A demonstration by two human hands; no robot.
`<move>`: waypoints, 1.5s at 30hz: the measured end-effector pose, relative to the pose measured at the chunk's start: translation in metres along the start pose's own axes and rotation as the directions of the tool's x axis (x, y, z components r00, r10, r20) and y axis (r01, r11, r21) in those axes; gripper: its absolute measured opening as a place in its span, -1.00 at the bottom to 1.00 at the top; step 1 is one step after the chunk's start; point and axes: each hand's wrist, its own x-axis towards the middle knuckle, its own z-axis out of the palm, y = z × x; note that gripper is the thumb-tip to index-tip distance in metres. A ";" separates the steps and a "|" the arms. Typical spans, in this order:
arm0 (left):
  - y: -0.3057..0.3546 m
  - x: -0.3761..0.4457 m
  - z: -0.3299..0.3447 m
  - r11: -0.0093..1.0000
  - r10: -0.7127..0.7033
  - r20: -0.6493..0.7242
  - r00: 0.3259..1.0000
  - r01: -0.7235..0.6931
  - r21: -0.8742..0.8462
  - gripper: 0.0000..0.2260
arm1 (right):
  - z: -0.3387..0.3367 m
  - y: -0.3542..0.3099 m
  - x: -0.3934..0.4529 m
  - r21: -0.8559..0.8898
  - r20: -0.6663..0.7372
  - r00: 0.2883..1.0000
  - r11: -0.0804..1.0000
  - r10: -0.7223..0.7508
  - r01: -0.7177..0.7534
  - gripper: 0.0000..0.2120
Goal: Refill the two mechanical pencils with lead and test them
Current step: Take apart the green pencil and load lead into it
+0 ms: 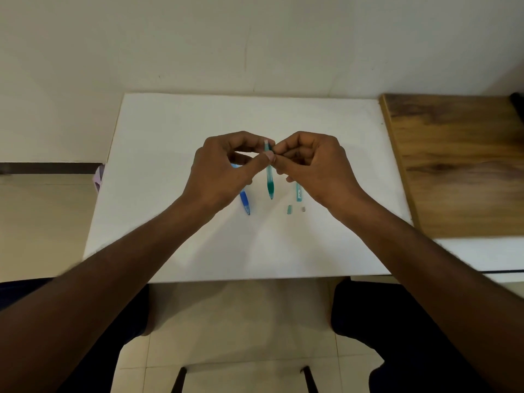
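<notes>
My left hand [224,168] pinches the upper part of a green mechanical pencil [269,180], held upright above the white board [170,137] with its tip pointing toward me. My right hand [314,163] has its fingertips curled at the pencil's open top end; what they pinch is too small to see. A blue mechanical pencil [245,202] lies on the board, partly hidden under my left hand. A teal lead case [299,193] lies beneath my right hand. A small green cap [289,209] and a tiny grey eraser piece [303,209] lie next to it.
The white board sits on a small table against a cream wall. A wooden tabletop [459,165] adjoins it on the right. My knees and the tiled floor [241,321] show below the near edge.
</notes>
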 end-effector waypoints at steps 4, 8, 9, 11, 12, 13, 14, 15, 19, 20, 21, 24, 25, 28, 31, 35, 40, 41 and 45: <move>0.003 -0.001 0.000 0.999 0.014 -0.051 0.999 -0.016 -0.030 -0.81 | -0.016 0.001 0.007 -0.156 0.017 1.000 0.988 -0.019 0.022 -0.81; 0.007 -0.003 -0.002 0.999 0.000 -0.040 0.999 -0.002 -0.047 -0.83 | -0.038 0.023 0.014 -0.649 0.103 0.995 0.758 0.004 0.064 -0.89; 0.008 -0.004 -0.002 0.999 0.000 -0.039 0.999 -0.002 -0.043 -0.84 | -0.039 0.030 0.014 -0.713 0.128 0.990 0.699 0.051 0.056 -0.87; 0.008 -0.004 -0.001 0.999 0.001 -0.037 0.999 -0.002 -0.033 -0.85 | -0.037 0.039 0.013 -0.766 0.148 0.975 0.642 0.167 0.006 -0.81; 0.008 -0.004 -0.001 0.999 -0.001 -0.033 0.999 0.000 -0.034 -0.86 | -0.035 0.041 0.012 -0.775 0.149 0.965 0.631 0.214 -0.020 -0.77; 0.008 -0.004 0.000 0.999 -0.003 -0.025 1.000 0.003 -0.038 -0.86 | -0.032 0.041 0.011 -0.781 0.151 0.956 0.623 0.251 -0.040 -0.73; 0.008 -0.004 0.000 0.999 -0.004 -0.015 1.000 0.004 -0.040 -0.87 | -0.029 0.041 0.009 -0.790 0.153 0.948 0.611 0.280 -0.053 -0.70; 0.008 -0.004 0.001 0.999 -0.004 -0.003 1.000 0.003 -0.035 -0.87 | -0.026 0.041 0.008 -0.800 0.155 0.940 0.597 0.304 -0.062 -0.66; 0.007 -0.004 0.002 1.000 0.001 0.024 1.000 -0.002 0.013 -0.86 | -0.017 0.042 0.007 -0.802 0.145 0.933 0.591 0.329 -0.084 -0.65; 0.006 -0.004 0.002 1.000 0.002 0.027 1.000 -0.003 0.019 -0.86 | -0.015 0.043 0.007 -0.800 0.152 0.933 0.594 0.327 -0.078 -0.68; 0.005 -0.004 0.001 1.000 0.001 0.030 1.000 -0.002 0.020 -0.86 | -0.014 0.043 0.007 -0.800 0.165 0.930 0.596 0.329 -0.070 -0.72; 0.004 -0.004 0.000 1.000 0.006 0.033 0.999 -0.006 0.023 -0.88 | -0.016 0.042 0.007 -0.798 0.196 0.918 0.599 0.346 -0.056 -0.80; 0.003 -0.003 0.000 1.000 0.009 0.033 0.999 -0.010 0.026 -0.88 | -0.019 0.039 0.008 -0.786 0.197 0.922 0.616 0.334 -0.055 -0.82; 0.003 -0.003 0.001 0.998 0.019 0.036 0.999 -0.021 0.052 -0.88 | -0.031 0.024 0.009 -0.628 0.183 0.970 0.778 0.159 -0.009 -0.88; 0.002 -0.003 0.003 0.996 0.037 0.040 0.999 -0.040 0.078 -0.88 | -0.033 0.005 0.005 -0.258 0.080 0.997 0.966 0.015 0.006 -0.90; 0.000 -0.003 0.007 0.992 0.051 0.048 0.998 -0.056 0.113 -0.86 | -0.027 0.000 0.006 0.072 -0.030 0.999 0.997 -0.034 0.036 -0.90; -0.004 -0.005 0.008 0.995 0.067 0.055 0.996 -0.071 0.068 -0.84 | -0.023 0.002 0.006 0.175 -0.019 0.999 0.984 -0.039 0.041 -0.88; -0.005 -0.004 0.008 0.994 0.075 0.048 0.996 -0.078 0.080 -0.84 | -0.022 0.002 0.005 0.162 -0.014 0.999 0.985 -0.050 0.052 -0.89; -0.007 -0.003 0.008 0.987 0.099 0.028 0.995 -0.102 0.122 -0.82 | -0.021 0.001 0.004 0.143 -0.034 0.996 0.986 -0.080 0.084 -0.90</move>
